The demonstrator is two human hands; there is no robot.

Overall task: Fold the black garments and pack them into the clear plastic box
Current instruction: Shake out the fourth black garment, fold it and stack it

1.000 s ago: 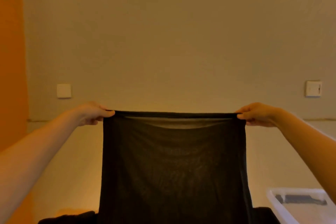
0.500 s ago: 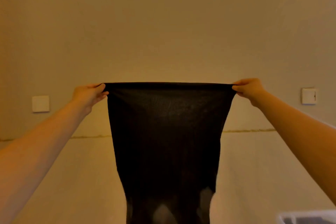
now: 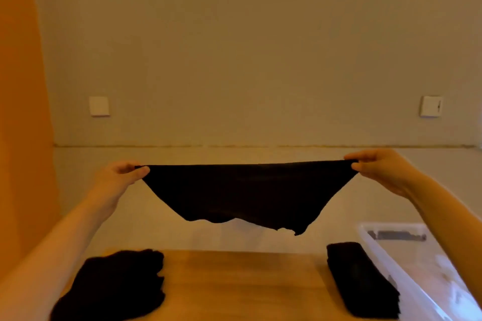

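Black garment [image 3: 247,193], stretched wide in the air above the wooden table [image 3: 242,284], hangs from a taut, nearly level top edge that runs from one hand to the other. Its sides slope inward to a ragged lower hem, which dips lowest toward the right and hangs well clear of the tabletop, with open air under it. The beige wall [image 3: 247,47] fills the background; an orange panel [image 3: 20,112] runs down the left edge of the view.

The table's far edge lies below the hem, and a bare strip of wood runs between two dark piles. On the left a loose, crumpled heap of black clothes [image 3: 114,286] lies near the left forearm. On the right a folded black stack [image 3: 361,281] lies just beside the long near wall of the clear plastic box [image 3: 391,268], whose open top shows at the lower right; a dark item [image 3: 397,236] lies at its far end, blurred.

The left hand [image 3: 117,180] pinches the garment's left top corner between thumb and curled fingers. The right hand [image 3: 383,169] pinches the right top corner the same way.

Two white wall plates [image 3: 99,106] [image 3: 431,106] sit level with each other on the wall, far apart.
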